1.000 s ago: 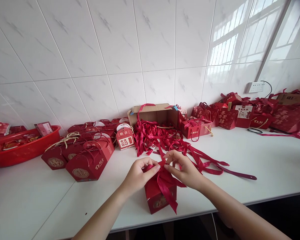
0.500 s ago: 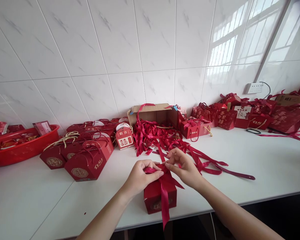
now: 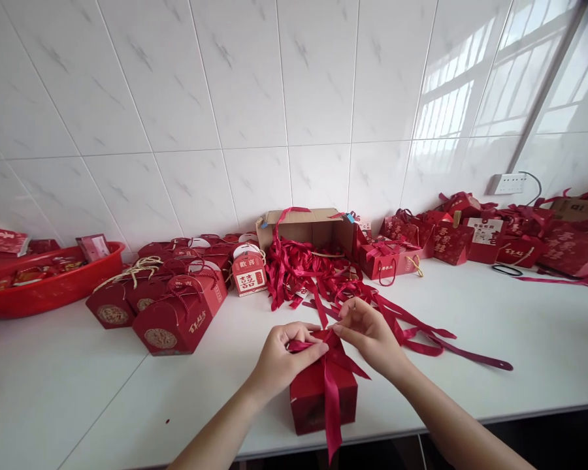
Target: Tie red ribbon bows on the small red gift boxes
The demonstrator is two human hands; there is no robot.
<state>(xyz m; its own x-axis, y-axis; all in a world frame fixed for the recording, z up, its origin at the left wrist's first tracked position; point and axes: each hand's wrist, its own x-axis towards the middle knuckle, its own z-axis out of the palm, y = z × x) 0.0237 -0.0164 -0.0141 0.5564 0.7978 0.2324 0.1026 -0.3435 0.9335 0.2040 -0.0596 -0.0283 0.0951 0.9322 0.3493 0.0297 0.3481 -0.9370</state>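
Note:
A small red gift box point(image 3: 313, 398) stands near the front edge of the white counter point(image 3: 519, 339). A red ribbon point(image 3: 332, 391) crosses its top and hangs down its front face. My left hand point(image 3: 281, 356) pinches the ribbon at the top left of the box, fingers closed on it. My right hand point(image 3: 370, 336) pinches the ribbon's other part at the top right, just across from the left. Both hands meet over the box top.
A cardboard carton point(image 3: 313, 228) lies on its side at the wall, spilling a heap of loose red ribbons point(image 3: 323, 274). Red handled gift boxes point(image 3: 176, 307) stand at left, a red basin point(image 3: 49, 287) far left, more red bags point(image 3: 451, 238) at right. A wall socket point(image 3: 507, 184) is at right.
The ribbon's tail now hangs straight down the box front instead of slanting. My hands have closed in over the box top. The view has tipped slightly down.

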